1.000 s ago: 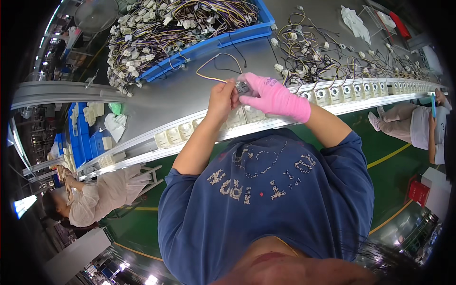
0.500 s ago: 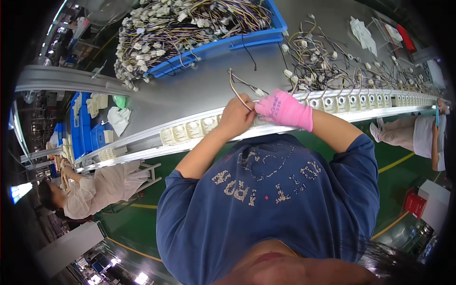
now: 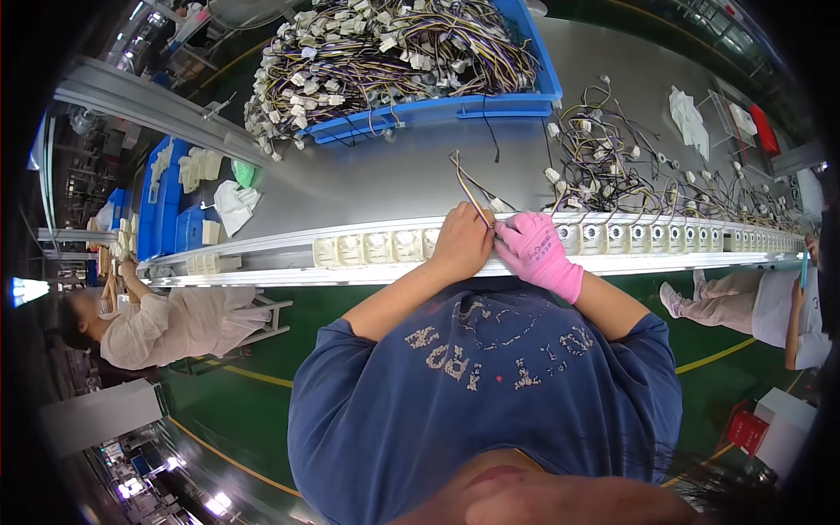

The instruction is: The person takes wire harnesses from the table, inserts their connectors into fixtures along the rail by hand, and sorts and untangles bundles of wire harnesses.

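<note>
My bare left hand (image 3: 464,242) is closed on a wire harness (image 3: 470,188) of brown, white and dark strands, which loops up above the fingers. Close beside it, my right hand (image 3: 534,249) in a pink glove pinches at the same spot; its fingertips meet the left hand's, and whatever part lies between them is hidden. A white connector (image 3: 499,205) shows just above the gloved fingers. Both hands rest over a row of translucent whitish housings (image 3: 376,248) set along a metal rail (image 3: 350,275). Housings to the right have round dark-centred fittings, while those on the left look plain.
Beyond the rail, a blue bin (image 3: 437,109) overflows with wire harnesses. More harnesses (image 3: 595,157) lie tangled at the right, near a white glove (image 3: 689,121). Blue trays (image 3: 160,206) and a white cloth (image 3: 234,206) are at the left. One person (image 3: 166,328) works at far left, another (image 3: 770,315) at far right.
The view has shifted, so the bench appears lower and further right. My hands stay together at the harness; the right hand's gloved fingers have tilted more upward.
</note>
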The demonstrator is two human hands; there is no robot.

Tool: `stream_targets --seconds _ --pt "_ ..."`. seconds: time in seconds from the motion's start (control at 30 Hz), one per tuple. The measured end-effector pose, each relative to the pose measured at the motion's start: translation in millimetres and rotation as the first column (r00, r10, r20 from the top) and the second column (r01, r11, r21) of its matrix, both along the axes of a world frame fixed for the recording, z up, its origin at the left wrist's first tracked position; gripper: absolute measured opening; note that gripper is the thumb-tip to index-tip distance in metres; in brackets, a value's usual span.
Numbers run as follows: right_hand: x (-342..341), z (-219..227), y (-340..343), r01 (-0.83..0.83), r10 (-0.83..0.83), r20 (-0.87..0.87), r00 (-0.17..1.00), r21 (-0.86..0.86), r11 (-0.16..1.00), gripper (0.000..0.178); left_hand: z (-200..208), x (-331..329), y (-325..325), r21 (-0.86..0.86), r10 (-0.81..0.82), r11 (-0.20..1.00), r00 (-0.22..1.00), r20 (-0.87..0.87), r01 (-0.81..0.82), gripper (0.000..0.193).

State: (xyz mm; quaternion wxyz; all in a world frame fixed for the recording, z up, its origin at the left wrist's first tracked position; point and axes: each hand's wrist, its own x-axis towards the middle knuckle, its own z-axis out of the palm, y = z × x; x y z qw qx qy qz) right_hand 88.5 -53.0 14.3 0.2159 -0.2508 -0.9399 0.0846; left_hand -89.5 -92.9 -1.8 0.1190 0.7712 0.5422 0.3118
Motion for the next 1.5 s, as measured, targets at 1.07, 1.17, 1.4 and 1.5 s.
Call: stream_targets --seconds 1.07,1.17,1.4,1.5 --pt "-6.8 46.6 37.8 -0.155 0.176 0.637 0.751 -0.089 0.984 0.046 4.3 3.8 9.6 -0.076 -0.064 0.996 0.942 -0.33 0.041 0.01" --pt "-9.5 48.6 34.4 -0.039 0.212 0.651 0.729 -0.27 0.962 0.037 2.0 1.6 5.8 -0.052 -0.017 0.999 0.99 -0.143 0.01 0.008" --pt "-16.0 58.5 39.9 0.025 0.2 0.681 0.705 -0.305 0.952 0.025 -0.1 1.5 3.4 -0.103 0.084 0.991 0.996 0.019 -0.082 0.011" --pt "-19.0 52.2 43.2 0.077 0.131 0.629 0.766 -0.292 0.953 0.023 -1.8 2.0 5.1 -0.062 0.074 0.995 0.997 0.034 -0.072 0.012"
